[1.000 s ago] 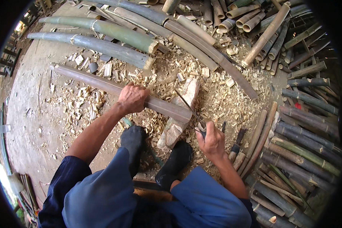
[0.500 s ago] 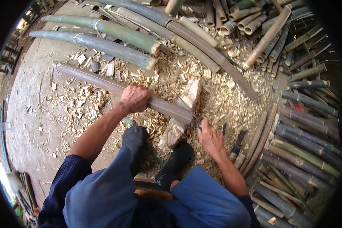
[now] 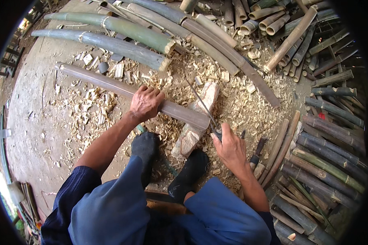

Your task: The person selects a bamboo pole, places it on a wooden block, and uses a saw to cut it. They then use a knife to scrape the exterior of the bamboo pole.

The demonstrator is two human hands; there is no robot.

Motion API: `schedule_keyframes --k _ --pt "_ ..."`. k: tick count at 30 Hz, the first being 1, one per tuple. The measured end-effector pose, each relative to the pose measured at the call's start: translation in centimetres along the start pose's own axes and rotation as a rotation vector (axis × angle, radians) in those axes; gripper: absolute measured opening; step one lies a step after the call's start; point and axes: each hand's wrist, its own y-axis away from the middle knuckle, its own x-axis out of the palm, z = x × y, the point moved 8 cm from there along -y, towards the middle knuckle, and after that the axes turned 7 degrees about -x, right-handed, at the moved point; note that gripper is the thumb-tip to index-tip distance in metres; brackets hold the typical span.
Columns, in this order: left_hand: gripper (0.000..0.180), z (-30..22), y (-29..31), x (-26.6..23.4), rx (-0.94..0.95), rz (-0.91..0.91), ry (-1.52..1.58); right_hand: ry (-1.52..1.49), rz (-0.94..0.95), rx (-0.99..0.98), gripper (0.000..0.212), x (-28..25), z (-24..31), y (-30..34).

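Observation:
My left hand (image 3: 146, 102) is closed over the middle of a brown-grey bamboo pole (image 3: 98, 83), pressing it down. The pole slants from the upper left to its right end, which lies across a long pale block (image 3: 188, 141) on the ground. My right hand (image 3: 230, 149) grips the dark handle of a long, thin-bladed tool (image 3: 200, 99). Its narrow blade points up and left, passing close by the pole's right end; whether it touches the pole I cannot tell. It could be a knife or a file; the frames do not show which.
My dark-socked feet (image 3: 145, 149) stand on either side of the block's near end. Pale shavings (image 3: 96, 106) cover the ground. Large bamboo poles (image 3: 110, 47) lie beyond, and stacked bamboo pieces (image 3: 331, 139) fill the right side. Another dark-handled tool (image 3: 257, 151) lies right of my right hand.
The tool's blade has swung up and away from me, now showing its length past the pole's end. My right wrist has turned with it. My left hand and the pole have hardly moved.

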Motion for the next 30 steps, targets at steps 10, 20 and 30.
schedule_keyframes --k 10,20,30 --pt "0.016 -0.5 1.1 -0.5 0.033 -0.15 0.0 0.044 0.105 0.081 0.027 2.9 -2.8 0.9" --pt "0.053 -1.3 0.9 -1.1 -0.065 -0.033 0.016 -0.013 0.337 0.32 0.029 5.7 -6.5 2.1" --pt "0.032 -0.1 -2.2 2.6 -0.097 0.572 0.019 0.002 0.103 0.08 0.022 4.2 -4.1 1.2"
